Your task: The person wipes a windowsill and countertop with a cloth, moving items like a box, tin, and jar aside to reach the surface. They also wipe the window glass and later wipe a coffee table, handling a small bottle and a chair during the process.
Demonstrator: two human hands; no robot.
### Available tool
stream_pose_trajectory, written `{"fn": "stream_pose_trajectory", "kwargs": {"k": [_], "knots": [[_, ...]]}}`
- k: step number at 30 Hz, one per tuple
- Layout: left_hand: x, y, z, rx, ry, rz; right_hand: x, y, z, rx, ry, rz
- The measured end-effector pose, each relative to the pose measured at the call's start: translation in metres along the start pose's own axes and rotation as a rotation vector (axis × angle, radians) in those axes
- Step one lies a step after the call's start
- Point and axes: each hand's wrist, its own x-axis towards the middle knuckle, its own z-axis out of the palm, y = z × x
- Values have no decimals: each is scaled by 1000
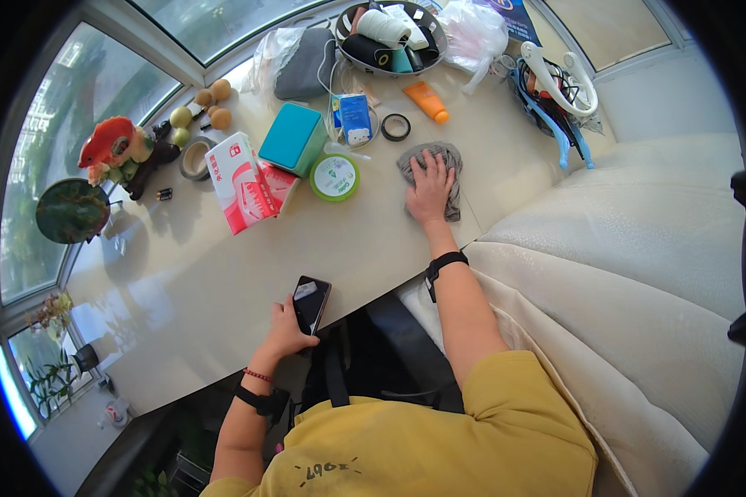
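Observation:
On the pale sill-like tabletop, my right hand presses flat on a crumpled grey cloth, fingers spread over it. My left hand grips a dark smartphone by its side at the near edge, the screen facing up. Left of the cloth are a round green-rimmed tub, a teal-lidded box and a red-and-white tissue pack. A black tape roll and an orange tube lie just beyond the cloth.
An oval basket of bottles and a plastic bag stand at the back. Cables and a white appliance fill a holder at right. A red fish-shaped ornament, a beige tape roll and a small battery are at left. A pale curtain borders the right.

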Motion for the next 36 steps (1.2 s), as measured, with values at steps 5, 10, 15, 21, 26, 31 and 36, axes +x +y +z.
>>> {"fn": "stream_pose_trajectory", "kwargs": {"k": [5, 10, 15, 21, 26, 31, 36], "knots": [[-30, -58, -11, -28, 128, -70, -113, -130, -13, 268, -152, -178], [-52, -93, -22, -76, 220, -137, -170, -159, -30, 241, -401, -654], [-79, -100, -32, -122, 287, -207, -125, -77, -29, -7, -79, -203], [-97, -95, -32, -219, 266, -239, -52, 15, -18, -249, 63, 210], [-107, -78, -34, -269, 288, -190, -92, -31, -6, -216, 24, 267], [-105, -40, -50, -249, 317, -78, -178, -151, -7, 33, -149, -105], [-60, 25, -57, -144, 269, 122, -243, -234, -11, 346, -504, -574]]}}
